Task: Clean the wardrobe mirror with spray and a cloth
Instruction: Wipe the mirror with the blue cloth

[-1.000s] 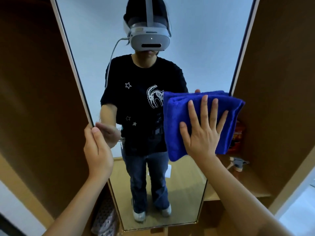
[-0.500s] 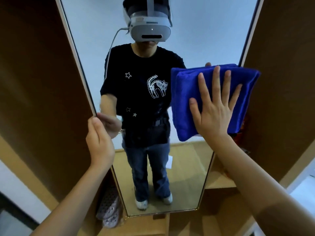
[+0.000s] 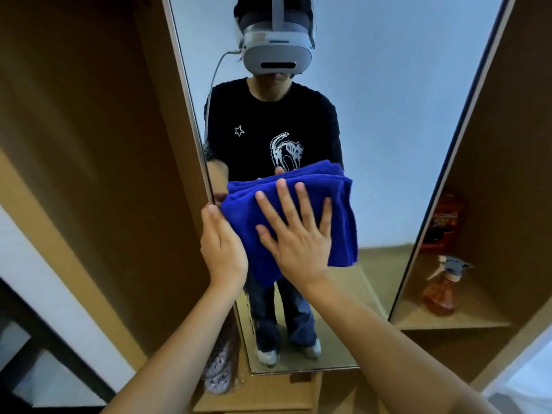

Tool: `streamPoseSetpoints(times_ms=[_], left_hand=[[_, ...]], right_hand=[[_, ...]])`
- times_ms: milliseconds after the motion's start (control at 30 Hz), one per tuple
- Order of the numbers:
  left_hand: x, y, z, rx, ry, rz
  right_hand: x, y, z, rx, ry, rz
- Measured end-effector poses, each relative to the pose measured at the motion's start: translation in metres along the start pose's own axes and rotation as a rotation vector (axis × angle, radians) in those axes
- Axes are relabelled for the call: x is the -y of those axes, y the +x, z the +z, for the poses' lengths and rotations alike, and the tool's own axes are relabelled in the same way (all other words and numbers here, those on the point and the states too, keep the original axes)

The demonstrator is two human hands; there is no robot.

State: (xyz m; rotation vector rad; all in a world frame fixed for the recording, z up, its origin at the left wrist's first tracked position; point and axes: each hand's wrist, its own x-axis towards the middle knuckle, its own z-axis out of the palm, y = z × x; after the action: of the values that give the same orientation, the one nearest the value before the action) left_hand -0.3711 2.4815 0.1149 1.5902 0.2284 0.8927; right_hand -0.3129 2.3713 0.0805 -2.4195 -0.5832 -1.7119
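Note:
The tall wardrobe mirror (image 3: pixel 388 115) fills the middle of the head view and reflects a person in a black T-shirt. A folded blue cloth (image 3: pixel 340 210) lies flat against the glass near its left edge. My right hand (image 3: pixel 295 234) presses on the cloth with fingers spread and straight. My left hand (image 3: pixel 222 249) grips the mirror's left edge, thumb on the front and fingers hidden behind the frame. An orange spray bottle (image 3: pixel 442 291) with a grey trigger stands on the shelf to the right of the mirror.
Brown wardrobe panels flank the mirror on both sides. An orange packet (image 3: pixel 445 222) stands on the right shelf (image 3: pixel 478 321) behind the spray bottle. Patterned slippers (image 3: pixel 221 363) lie low in the left compartment. A wooden ledge runs under the mirror.
My right hand has slid the blue cloth from the mirror's upper right down and left, beside my left hand. My left hand keeps its grip on the edge.

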Motion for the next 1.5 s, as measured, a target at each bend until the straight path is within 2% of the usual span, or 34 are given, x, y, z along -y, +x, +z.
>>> streamPoseSetpoints(times_ms=[133, 500, 767, 933, 1000, 1200, 1333, 1500], left_hand=[[-0.013, 0.001, -0.004, 0.048, -0.202, -0.185], [-0.006, 0.005, -0.012, 0.112, -0.288, -0.18], [0.009, 0.005, -0.003, 0.077, -0.231, -0.137], [0.016, -0.003, -0.001, 0.052, -0.096, 0.058], [0.028, -0.006, -0.004, 0.058, -0.056, 0.082], [0.057, -0.033, -0.005, 0.067, 0.002, 0.045], [0.07, -0.036, 0.0, 0.007, 0.032, -0.001], [0.073, -0.037, 0.005, -0.056, 0.06, -0.027]], right_hand=[[0.032, 0.016, -0.002, 0.037, 0.028, 0.046], [0.029, -0.024, 0.008, 0.06, -0.045, 0.012], [-0.033, -0.055, 0.01, 0.001, -0.051, 0.079], [-0.066, -0.057, 0.004, 0.027, -0.048, 0.082], [-0.075, -0.055, 0.001, 0.045, -0.038, 0.094], [-0.115, -0.038, -0.012, 0.072, -0.022, 0.107], [-0.131, -0.038, -0.016, 0.086, -0.028, 0.068], [-0.132, -0.049, -0.014, 0.077, 0.01, 0.126]])
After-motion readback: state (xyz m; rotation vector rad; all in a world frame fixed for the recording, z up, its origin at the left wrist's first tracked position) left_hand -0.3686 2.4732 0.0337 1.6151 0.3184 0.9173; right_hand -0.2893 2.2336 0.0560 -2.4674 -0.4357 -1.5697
